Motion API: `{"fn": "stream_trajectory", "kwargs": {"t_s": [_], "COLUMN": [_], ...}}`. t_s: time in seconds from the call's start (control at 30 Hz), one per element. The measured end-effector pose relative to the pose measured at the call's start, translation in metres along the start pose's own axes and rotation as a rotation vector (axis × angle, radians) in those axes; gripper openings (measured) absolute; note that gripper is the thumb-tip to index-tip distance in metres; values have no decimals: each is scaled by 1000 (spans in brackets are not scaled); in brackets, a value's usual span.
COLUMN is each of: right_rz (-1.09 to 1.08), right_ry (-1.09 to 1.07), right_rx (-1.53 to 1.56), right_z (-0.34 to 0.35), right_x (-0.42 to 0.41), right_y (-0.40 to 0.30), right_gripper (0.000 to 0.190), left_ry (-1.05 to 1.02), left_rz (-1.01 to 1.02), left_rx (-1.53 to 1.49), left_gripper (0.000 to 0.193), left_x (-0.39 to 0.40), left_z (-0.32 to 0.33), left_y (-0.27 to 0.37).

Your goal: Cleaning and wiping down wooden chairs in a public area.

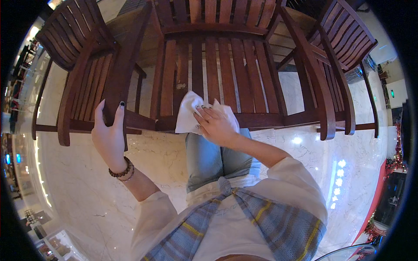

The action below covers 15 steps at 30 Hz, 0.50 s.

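Before me stands a wide slatted wooden armchair (227,68) with a dark reddish-brown finish. My right hand (214,125) lies on a white cloth (186,112), holding it against the front edge of the seat slats. The cloth is bunched under the fingers and drapes over the front rail (259,119). At the left, my left hand (109,132) grips the front end of the chair's left armrest (125,62), thumb on one side and fingers on the other. A small pale mark (180,86) shows on a slat just beyond the cloth.
Slatted wooden chairs flank the armchair, one on the left (88,81) and one on the right (339,42). A wooden table (285,36) partly shows behind it. The glossy marble floor (156,160) reflects lights. My knees (205,156) are close to the seat's front.
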State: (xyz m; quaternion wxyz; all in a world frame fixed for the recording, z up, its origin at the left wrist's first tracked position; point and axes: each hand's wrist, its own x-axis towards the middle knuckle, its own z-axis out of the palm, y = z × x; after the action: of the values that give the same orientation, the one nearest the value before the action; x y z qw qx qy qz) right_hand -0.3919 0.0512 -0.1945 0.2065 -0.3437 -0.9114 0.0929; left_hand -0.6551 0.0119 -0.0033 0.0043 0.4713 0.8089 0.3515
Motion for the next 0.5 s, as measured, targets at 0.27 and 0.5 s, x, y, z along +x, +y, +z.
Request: {"fn": "stream_trajectory", "kwargs": {"t_s": [0.27, 0.5], "right_rz": [220, 382], "right_ry": [40, 155], "right_rx": [-144, -239], "right_z": [22, 78], "right_x": [77, 211], "right_y": [39, 166], "right_gripper": [44, 48], "left_ry": [23, -16], "left_rz": [-6, -53], "left_rx": [-45, -178], "left_gripper": [50, 49], "left_x": [-4, -6], "left_z": [-2, 1], "left_y": [-11, 3]}}
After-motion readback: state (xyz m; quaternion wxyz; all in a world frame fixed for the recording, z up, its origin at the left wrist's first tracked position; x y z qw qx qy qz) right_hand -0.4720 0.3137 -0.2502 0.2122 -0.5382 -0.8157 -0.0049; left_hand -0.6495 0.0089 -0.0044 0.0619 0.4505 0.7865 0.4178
